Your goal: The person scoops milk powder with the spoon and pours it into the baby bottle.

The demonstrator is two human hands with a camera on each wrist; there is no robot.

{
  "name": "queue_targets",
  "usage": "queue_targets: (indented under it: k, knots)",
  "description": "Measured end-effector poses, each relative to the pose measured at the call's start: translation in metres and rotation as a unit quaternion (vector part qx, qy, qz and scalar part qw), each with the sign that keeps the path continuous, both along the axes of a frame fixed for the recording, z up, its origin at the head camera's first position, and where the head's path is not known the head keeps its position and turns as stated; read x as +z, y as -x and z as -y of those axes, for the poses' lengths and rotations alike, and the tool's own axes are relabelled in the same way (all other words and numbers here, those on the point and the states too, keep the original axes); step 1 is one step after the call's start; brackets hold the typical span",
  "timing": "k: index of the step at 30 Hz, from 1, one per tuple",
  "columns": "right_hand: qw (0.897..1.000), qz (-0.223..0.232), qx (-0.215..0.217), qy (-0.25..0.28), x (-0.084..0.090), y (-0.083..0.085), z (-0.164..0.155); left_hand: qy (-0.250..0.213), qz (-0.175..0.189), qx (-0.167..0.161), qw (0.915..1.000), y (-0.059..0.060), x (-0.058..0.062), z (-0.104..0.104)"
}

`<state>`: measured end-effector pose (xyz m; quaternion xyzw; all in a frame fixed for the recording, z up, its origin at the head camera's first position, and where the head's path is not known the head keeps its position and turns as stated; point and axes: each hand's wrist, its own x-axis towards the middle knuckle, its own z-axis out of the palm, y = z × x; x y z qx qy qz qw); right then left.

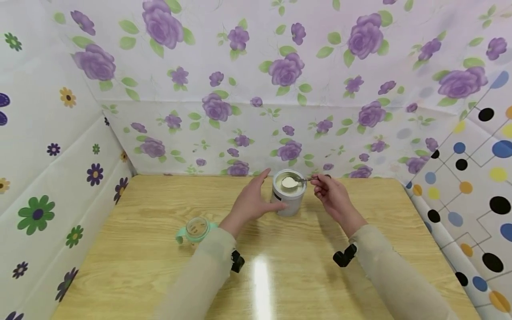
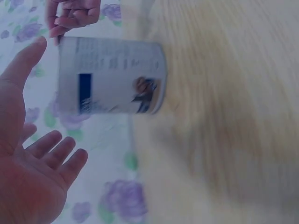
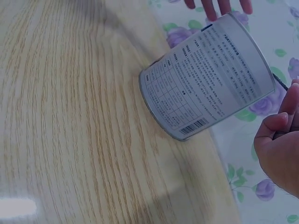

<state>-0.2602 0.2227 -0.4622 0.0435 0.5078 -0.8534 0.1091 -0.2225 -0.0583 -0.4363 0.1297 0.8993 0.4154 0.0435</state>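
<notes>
A grey-white can (image 1: 289, 204) of pale powder stands uncovered near the back of the table. My right hand (image 1: 334, 198) pinches the handle of a metal spoon (image 1: 308, 179), whose bowl, heaped with white powder (image 1: 290, 182), is over the can's mouth. On the can's left is my left hand (image 1: 253, 200), thumb and fingers spread. The left wrist view shows a gap between this hand (image 2: 37, 172) and the can (image 2: 112, 77). Printed text and a barcode cover the can's side (image 3: 205, 79) in the right wrist view, where the right hand (image 3: 282, 140) is partly cut off.
A small clear cup (image 1: 197, 228) with mint-green handles stands left of the left forearm, partly hidden by the sleeve. The wooden table (image 1: 296, 275) meets a flowered cloth wall (image 1: 180, 133) at the back. Patterned cloths hang on both sides.
</notes>
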Motion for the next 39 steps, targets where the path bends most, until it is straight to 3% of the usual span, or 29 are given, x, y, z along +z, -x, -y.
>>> queue_targets:
  k: [6,11,18,23,28,33,39]
  knots:
    - [1.000,-0.001,0.000,0.011,0.003,0.001,0.001,0.038,0.001,-0.032,0.9988,-0.009,0.028,0.028]
    - [1.000,-0.004,0.003,0.019,0.008,0.002,0.003,0.067,-0.006,-0.066,0.9955,-0.023,0.046,0.064]
    - [1.000,0.000,0.008,0.024,0.011,0.002,0.001,0.102,-0.018,-0.104,0.9892,-0.045,0.054,0.122]
    - [1.000,0.003,0.013,0.027,0.011,0.002,0.000,0.099,-0.021,-0.106,0.9892,-0.055,0.047,0.160]
    - [0.999,0.006,0.017,0.032,0.013,0.002,0.000,0.068,-0.010,-0.092,0.9934,-0.066,0.030,0.187]
    - [0.999,0.007,0.012,0.033,0.019,0.001,0.002,0.032,-0.010,-0.070,0.9970,-0.076,0.010,0.198]
    - [0.999,0.013,0.010,0.036,0.023,-0.001,0.001,-0.009,-0.024,-0.065,0.9976,-0.078,-0.011,0.202]
